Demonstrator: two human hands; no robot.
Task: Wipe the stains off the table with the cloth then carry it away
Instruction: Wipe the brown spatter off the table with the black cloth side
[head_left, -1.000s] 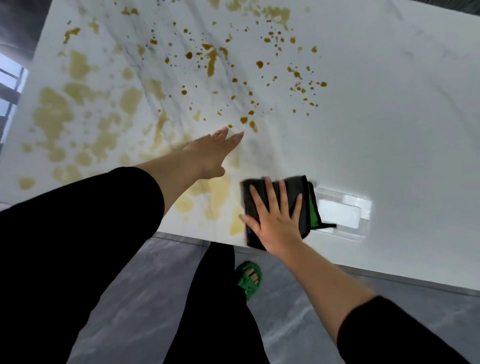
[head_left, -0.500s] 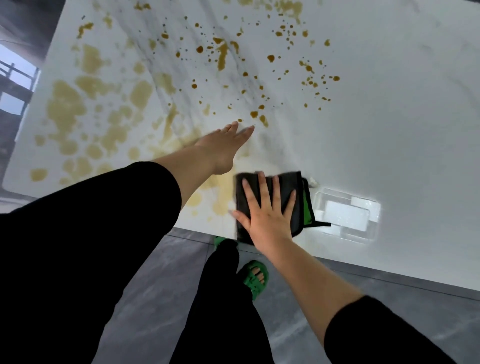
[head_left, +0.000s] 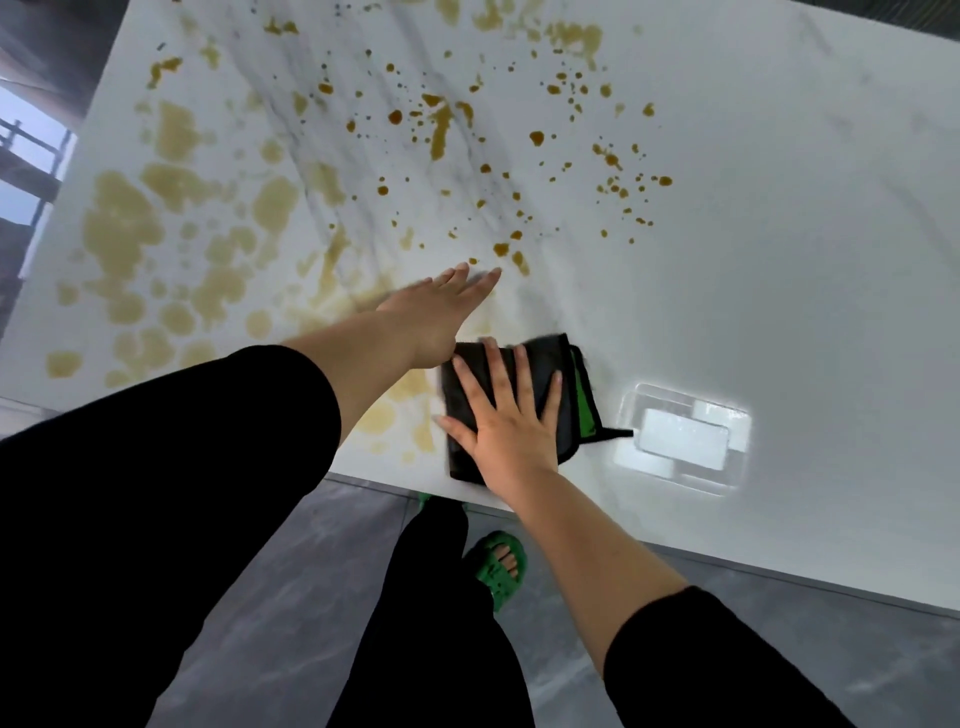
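A folded dark cloth (head_left: 543, 364) with a green inner layer lies flat near the front edge of the white marble table (head_left: 779, 218). My right hand (head_left: 506, 421) presses on it with fingers spread and straight. My left hand (head_left: 436, 312) lies flat on the tabletop just left of and beyond the cloth, fingers straight and pointing away from me. Brown and yellowish stains (head_left: 441, 130) spatter the left and middle of the table, with pale blotches (head_left: 119, 223) at the far left and a few smears (head_left: 400, 410) beside the cloth.
A bright rectangular light reflection (head_left: 683, 436) shows on the table right of the cloth. The table's front edge (head_left: 727, 571) runs diagonally above a grey tiled floor (head_left: 291, 571). My black-trousered legs and a green sandal (head_left: 498, 566) stand below it.
My right hand has slid the cloth a little leftward along the front edge, closer to my left wrist. The left hand stays flat on the table.
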